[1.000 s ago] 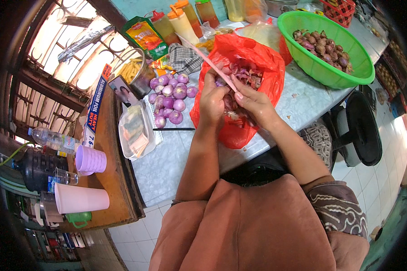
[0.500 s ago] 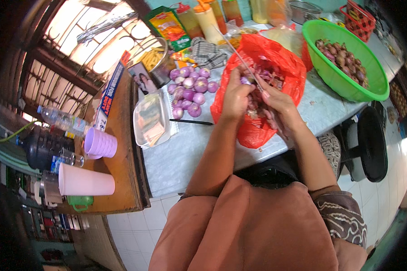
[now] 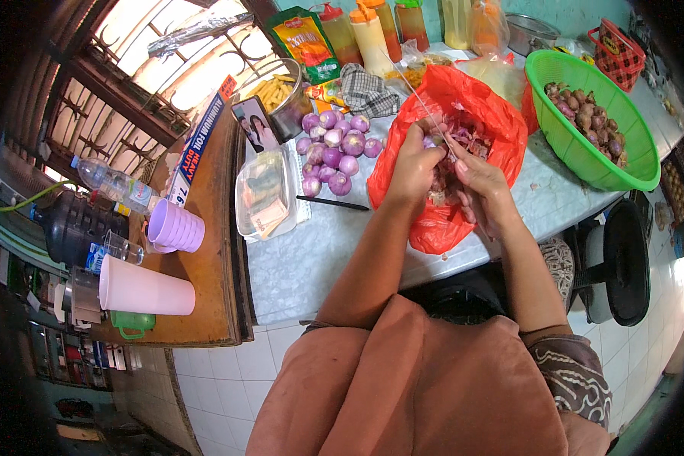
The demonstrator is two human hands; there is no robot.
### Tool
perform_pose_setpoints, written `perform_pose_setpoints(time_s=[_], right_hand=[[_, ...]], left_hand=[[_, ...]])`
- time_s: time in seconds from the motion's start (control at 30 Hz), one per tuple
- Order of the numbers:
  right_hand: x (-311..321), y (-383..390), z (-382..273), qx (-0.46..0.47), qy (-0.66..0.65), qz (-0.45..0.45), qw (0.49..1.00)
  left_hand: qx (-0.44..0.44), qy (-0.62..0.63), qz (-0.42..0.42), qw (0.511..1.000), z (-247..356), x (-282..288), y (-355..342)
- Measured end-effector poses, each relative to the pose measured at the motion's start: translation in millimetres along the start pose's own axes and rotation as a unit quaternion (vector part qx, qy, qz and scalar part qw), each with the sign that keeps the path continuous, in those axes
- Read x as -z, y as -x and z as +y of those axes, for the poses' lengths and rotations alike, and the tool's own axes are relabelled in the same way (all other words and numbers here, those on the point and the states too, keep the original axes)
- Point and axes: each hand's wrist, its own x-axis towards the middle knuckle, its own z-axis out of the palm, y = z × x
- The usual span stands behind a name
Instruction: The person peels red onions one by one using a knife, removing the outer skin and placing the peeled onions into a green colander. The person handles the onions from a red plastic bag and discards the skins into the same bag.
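Over an open red plastic bag (image 3: 507,121), my two hands are close together. Between the thumb and fingers of my left hand (image 3: 416,167) sits a shallot (image 3: 431,142), mostly covered. My right hand (image 3: 485,181) is closed on a knife (image 3: 420,97), whose thin blade points up and to the left, across the shallot. Its handle is hidden in my palm. Loose shallot skins (image 3: 475,144) fill the bag beneath my hands. Left of the bag, peeled purple shallots (image 3: 332,156) lie in a pile on the table.
A green basket (image 3: 585,163) of unpeeled shallots stands at the right. By the pile are a black pen (image 3: 333,203), a clear plastic box (image 3: 270,216) with banknotes and a propped phone (image 3: 255,127). Sauce bottles (image 3: 372,42) line the back; a black stool (image 3: 627,262) stands at right.
The whole view has shifted slightly, so the table's things appear a little lower and to the right. My hands stay over the bag, with the knife still against the shallot.
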Motion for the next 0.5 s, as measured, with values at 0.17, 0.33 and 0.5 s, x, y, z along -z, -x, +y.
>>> perform_pose_setpoints(time_s=[0.17,0.33,0.5], right_hand=[[-1,0,-1,0.011,0.018,0.013,1.0],[5,-4,1,0.022,0.05,0.02,0.998],[6,-3,-6,0.02,0.05,0.05,0.997]], left_hand=[[0.014,0.006,0.002,1.0,3,-2,2],[0.008,-0.031,-0.007,0.999,2,3,-1],[0.016,0.032,-0.03,0.999,-3,6,-5]])
